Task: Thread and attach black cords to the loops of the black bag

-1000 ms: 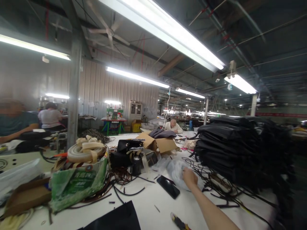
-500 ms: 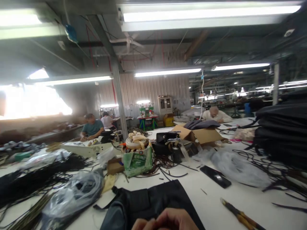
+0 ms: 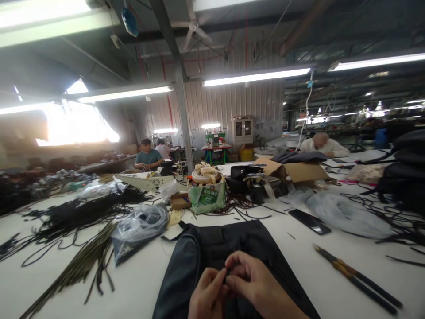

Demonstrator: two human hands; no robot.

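At the near middle of the white tabletop point(image 3: 136, 294), one black bag point(image 3: 182, 261) is lying beneath both hands. Left hand point(image 3: 209, 294) and right hand point(image 3: 257, 283): fingers are bending, tips meeting above the bag; whether they are grasping some small piece, cannot tell. To the right: one pair of pliers point(image 3: 339, 265), whose dark handles are pointing toward the near edge; one black smartphone point(image 3: 308, 221), which is lying beyond the pliers. To the left: one clear plastic sack point(image 3: 141, 226), which is resting near a bundle of olive cords point(image 3: 79, 261). Beyond the bag: one green package point(image 3: 207, 198), which is bearing a coil of cream strapping point(image 3: 202, 173); one cardboard box point(image 3: 305, 172), which is standing open.
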